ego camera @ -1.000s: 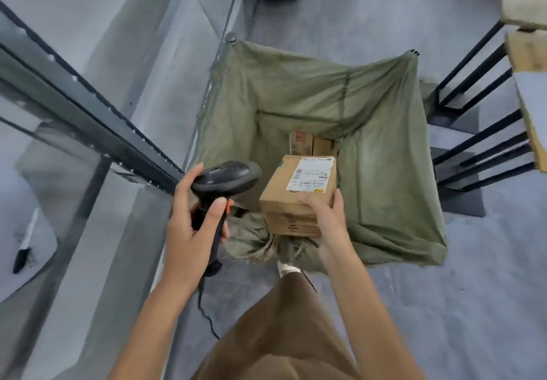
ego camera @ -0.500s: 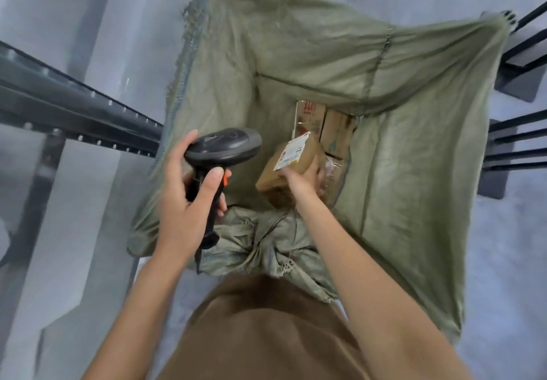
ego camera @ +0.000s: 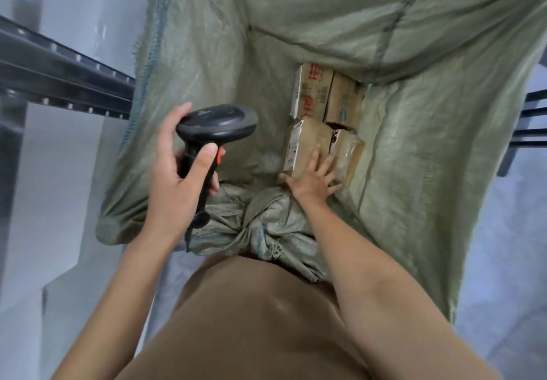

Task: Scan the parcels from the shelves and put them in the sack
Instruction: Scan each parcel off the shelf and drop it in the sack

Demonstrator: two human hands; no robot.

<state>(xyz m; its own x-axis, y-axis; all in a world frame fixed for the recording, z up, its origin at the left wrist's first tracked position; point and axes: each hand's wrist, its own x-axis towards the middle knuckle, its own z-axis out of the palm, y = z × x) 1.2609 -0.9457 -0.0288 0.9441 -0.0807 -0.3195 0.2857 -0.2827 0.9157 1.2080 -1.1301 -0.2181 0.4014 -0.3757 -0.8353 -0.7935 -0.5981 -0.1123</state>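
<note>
A large olive woven sack (ego camera: 207, 53) hangs open below me. At its bottom lie a red-printed parcel (ego camera: 310, 92), a brown one (ego camera: 343, 101) beside it, and a taped one (ego camera: 350, 154) nearer to me. My right hand (ego camera: 313, 181) reaches deep into the sack, its fingers spread flat on a cardboard parcel (ego camera: 307, 139) with a white label on its left side; this parcel rests against the others. My left hand (ego camera: 174, 172) grips a black handheld scanner (ego camera: 216, 122) with an orange trigger, held above the sack's left side.
A dark metal shelf beam (ego camera: 59, 74) with holes runs along the left. Black rack bars (ego camera: 529, 119) stand past the sack's right edge. Bunched sack cloth (ego camera: 266, 225) sits at the near rim against my brown clothing. Grey floor surrounds the sack.
My right hand has carried the labelled parcel from above the sack's rim down to the bottom beside the other parcels, and its fingers have spread. The scanner hand stayed put.
</note>
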